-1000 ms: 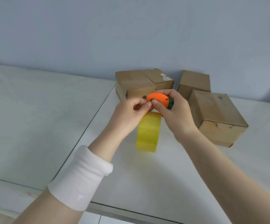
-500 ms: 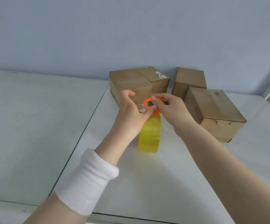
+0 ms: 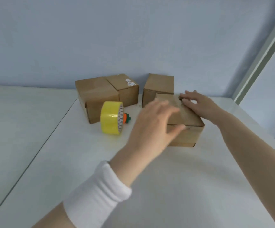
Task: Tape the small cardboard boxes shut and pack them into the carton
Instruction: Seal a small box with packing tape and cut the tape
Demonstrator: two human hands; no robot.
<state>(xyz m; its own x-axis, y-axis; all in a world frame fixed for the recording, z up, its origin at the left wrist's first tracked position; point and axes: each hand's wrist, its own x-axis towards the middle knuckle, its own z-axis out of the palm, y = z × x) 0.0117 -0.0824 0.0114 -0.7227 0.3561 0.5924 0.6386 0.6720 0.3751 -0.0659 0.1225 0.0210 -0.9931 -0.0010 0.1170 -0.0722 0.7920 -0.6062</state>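
Straight, empty fingers of the left hand (image 3: 153,127) and right hand (image 3: 199,104) at the brown cardboard box (image 3: 187,135): uneven pressure could skid it toward the yellow tape roll (image 3: 111,117).

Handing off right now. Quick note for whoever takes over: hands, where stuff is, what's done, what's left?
Left hand: open, blurred, at the left side of the near box; contact unclear.
Right hand: open, flat on top of that box.
Tape roll stands on edge on the table, held by no one; the orange cutter is just behind it.
Back box sits behind the near box; left box and labelled box are side by side by the wall.
Done: cannot tell which boxes are taped.
Left: tape any unsealed ones, pack all four. No carton in view.
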